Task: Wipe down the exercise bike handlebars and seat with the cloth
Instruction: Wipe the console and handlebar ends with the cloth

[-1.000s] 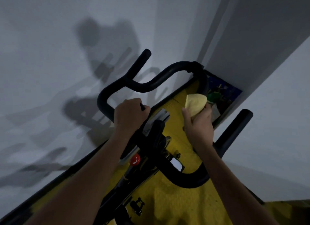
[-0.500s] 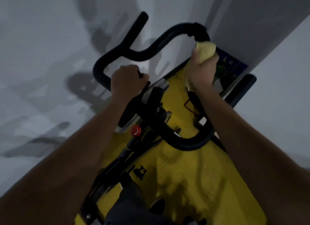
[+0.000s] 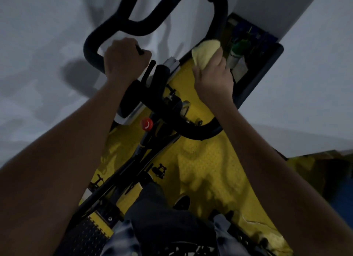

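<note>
The black looped handlebars [image 3: 133,27] of the exercise bike fill the upper middle of the head view. My left hand [image 3: 125,60] grips the left side of the bar, fingers curled round it. My right hand [image 3: 213,75] holds a bunched yellow cloth [image 3: 205,52] wrapped against the right side of the handlebar loop [image 3: 219,24]. A red knob [image 3: 146,124] sits on the black bike frame [image 3: 145,150] below the bars. The seat is not in sight.
A yellow mat [image 3: 206,171] covers the floor under the bike. Pale walls close in at left and right. A dark shelf or tray [image 3: 254,80] at the right holds a green-capped bottle [image 3: 237,53]. My legs and a dark shoe [image 3: 182,202] show at the bottom.
My right hand slid the cloth down the right side of the handlebar loop from its upper bend. The camera moved closer and tilted down. My left hand kept its grip.
</note>
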Available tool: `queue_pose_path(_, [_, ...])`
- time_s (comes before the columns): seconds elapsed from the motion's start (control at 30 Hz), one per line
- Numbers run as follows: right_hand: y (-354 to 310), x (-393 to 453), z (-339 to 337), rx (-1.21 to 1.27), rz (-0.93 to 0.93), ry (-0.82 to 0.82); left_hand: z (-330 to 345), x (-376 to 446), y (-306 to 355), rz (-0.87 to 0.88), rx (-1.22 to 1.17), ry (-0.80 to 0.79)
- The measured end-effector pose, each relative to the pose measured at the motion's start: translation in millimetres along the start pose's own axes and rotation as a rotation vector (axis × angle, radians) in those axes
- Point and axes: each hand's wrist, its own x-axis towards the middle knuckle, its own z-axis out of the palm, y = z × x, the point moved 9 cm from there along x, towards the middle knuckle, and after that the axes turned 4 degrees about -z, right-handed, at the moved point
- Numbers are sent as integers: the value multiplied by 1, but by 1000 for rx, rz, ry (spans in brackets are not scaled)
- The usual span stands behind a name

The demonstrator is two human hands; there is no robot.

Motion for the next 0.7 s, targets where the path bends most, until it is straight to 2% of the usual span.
queue_pose_path(0.07, [0, -12, -1, -112, -47, 8, -2, -2, 1, 1, -11, 9])
queue_pose_path(0.13, [0, -11, -1, -89, -68, -17, -3, -4, -1, -6, -35, 25])
queue_pose_path(0.2, [2, 8, -1, 116, -17, -62, -4, -4, -5, -30, -67, 38])
queue_pose_path(0.3, [7, 44, 5, 595, 212, -168, -4, -3, -6, -36, -84, 38])
queue_pose_path(0.37, [12, 65, 7, 765, 347, -109, -5, -2, -3, -21, -74, 29])
queue_pose_path(0.47, [19, 88, 7, 923, 487, 69, -5, -2, -4, -19, -57, 30])
queue_pose_path(0.57, [23, 98, 3, 931, 507, 187, -5, 0, -3, -17, -32, 36])
queue_pose_path(0.7, [18, 91, 2, 812, 424, 74, -3, 0, -4, -20, 5, 23])
